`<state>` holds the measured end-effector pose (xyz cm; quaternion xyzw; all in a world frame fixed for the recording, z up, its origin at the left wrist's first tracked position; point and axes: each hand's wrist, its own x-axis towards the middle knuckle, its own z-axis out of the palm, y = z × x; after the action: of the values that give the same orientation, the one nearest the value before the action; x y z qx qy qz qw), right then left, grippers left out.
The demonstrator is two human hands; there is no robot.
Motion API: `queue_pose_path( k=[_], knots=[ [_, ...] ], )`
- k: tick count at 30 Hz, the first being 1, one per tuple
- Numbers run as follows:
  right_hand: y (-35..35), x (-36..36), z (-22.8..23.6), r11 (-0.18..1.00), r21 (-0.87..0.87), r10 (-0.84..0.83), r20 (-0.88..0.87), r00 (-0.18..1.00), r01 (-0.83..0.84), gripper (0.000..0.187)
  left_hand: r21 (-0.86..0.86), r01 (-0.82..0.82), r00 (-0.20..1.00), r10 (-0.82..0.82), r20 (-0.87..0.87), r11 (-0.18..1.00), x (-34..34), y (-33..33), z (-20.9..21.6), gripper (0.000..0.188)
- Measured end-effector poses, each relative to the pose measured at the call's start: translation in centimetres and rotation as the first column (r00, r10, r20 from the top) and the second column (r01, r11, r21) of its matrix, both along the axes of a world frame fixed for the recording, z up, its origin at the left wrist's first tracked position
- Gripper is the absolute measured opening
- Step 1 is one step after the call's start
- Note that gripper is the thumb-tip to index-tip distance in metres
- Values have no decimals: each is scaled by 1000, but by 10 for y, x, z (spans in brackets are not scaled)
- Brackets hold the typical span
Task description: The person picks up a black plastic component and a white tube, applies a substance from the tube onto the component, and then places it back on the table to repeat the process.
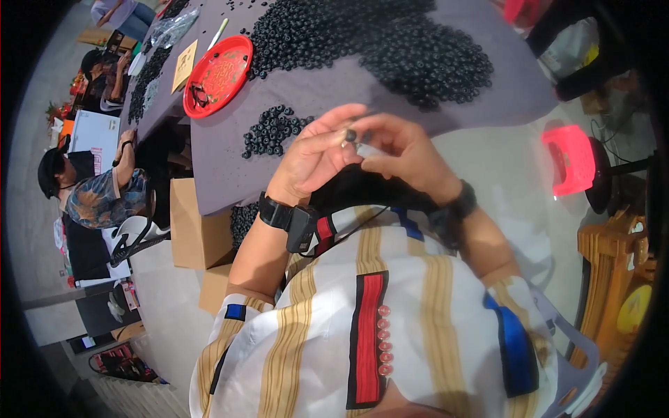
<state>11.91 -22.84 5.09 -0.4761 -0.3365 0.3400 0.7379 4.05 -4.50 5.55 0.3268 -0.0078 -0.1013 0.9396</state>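
Note:
Above the near edge of the table, my two hands meet. Between the thumb and fingers of my left hand is a small dark round piece. My right hand is bent in close beside it, its fingers curled around a small whitish thing whose kind I cannot make out. Just left of my left hand lies a small group of black ring-like pieces. A far larger heap of the same black pieces spreads beyond my hands.
A red plate with small dark items lies on the grey tablecloth. Cardboard boxes stand at the table's left near corner, with more black pieces beside them. A pink stool is on the right. Another person sits on the left.

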Motion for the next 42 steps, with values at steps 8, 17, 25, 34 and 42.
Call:
queue_pose_path(
  k=[8, 17, 25, 34, 42],
  knots=[
    [-1, 5, -5, 997, -59, 43, 41, 998, -40, 31, 45, -16, 1000, 17, -9, 999, -3, -6, 4, 47],
    [-2, 6, -5, 998, -29, 49, 54, 997, -48, 31, 33, -14, 999, 16, -35, 999, -4, -8, 4, 46],
    [1, 4, -5, 1000, -7, -1, -49, 999, 0, 25, -99, 79, 997, -76, 25, 992, -2, -8, -4, 43],
    [-3, 8, 0, 995, -77, 70, 84, 994, -64, 32, -83, 36, 999, -35, 9, 996, -3, -4, -6, 43],
    [-1, 9, -8, 996, -53, 68, 33, 997, -66, 30, -75, 43, 999, -43, -5, 996, -4, -6, -7, 43]
  ],
)
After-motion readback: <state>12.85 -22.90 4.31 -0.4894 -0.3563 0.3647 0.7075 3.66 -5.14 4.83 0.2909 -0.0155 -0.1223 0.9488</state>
